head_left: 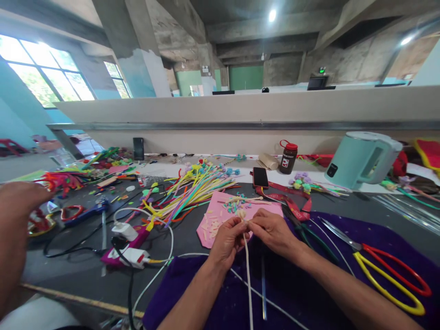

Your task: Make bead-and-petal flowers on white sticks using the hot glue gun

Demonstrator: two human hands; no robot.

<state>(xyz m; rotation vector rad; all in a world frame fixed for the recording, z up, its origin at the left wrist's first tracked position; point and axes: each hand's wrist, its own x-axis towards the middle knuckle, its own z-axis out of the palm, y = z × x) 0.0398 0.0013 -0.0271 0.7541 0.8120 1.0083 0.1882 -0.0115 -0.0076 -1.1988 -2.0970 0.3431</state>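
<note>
My left hand (225, 243) and my right hand (273, 233) meet over the front of a pink sheet (202, 236), fingertips pinched together. Between them is a cream pipe cleaner (248, 275), its long end hanging down toward me. A small cream tuft (241, 214) pokes up above the fingertips; its exact shape is partly hidden. Short cream pieces (213, 226) and small turquoise and purple pieces (240, 201) lie on the sheet. Below my hands, a thin clear stick (263, 288) rests on dark purple cloth (185, 279).
Large scissors (388, 270) and green-handled pliers (309, 236) lie right. A kettle (357, 160), bottle (288, 158) and phone (260, 177) stand or lie behind. Left are bundled pipe cleaners (189, 192), a power strip (127, 254) with cords, a glue gun (85, 213) and another person's arm (15, 238).
</note>
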